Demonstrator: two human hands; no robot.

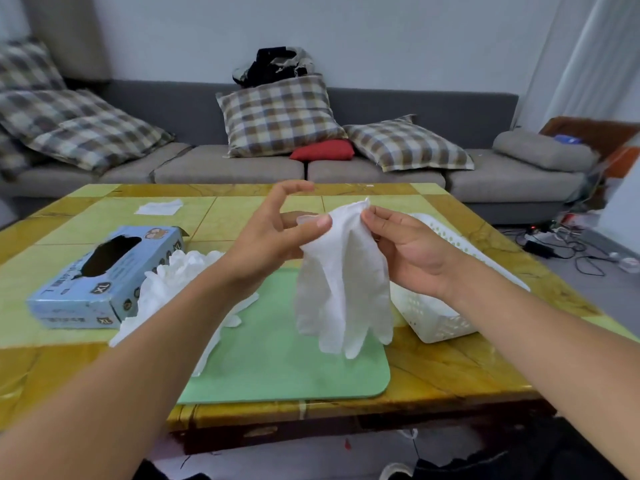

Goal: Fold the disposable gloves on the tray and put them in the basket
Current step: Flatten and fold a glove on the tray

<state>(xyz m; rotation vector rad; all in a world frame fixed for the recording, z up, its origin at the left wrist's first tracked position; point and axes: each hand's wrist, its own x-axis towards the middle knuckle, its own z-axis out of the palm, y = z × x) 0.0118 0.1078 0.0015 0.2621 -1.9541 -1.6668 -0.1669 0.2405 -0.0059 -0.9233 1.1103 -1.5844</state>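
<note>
Hands meet above a green tray (277, 372) on a yellow table (450, 372). Left hand (270, 237) and right hand (405, 251) each pinch the cuff of one white disposable glove (343, 289), which hangs fingers-down over the tray. More gloves lie in a loose pile (176, 282) on the tray's left edge, beside a blue glove box (104, 285). White basket (436, 317) sits just right of the tray.
</note>
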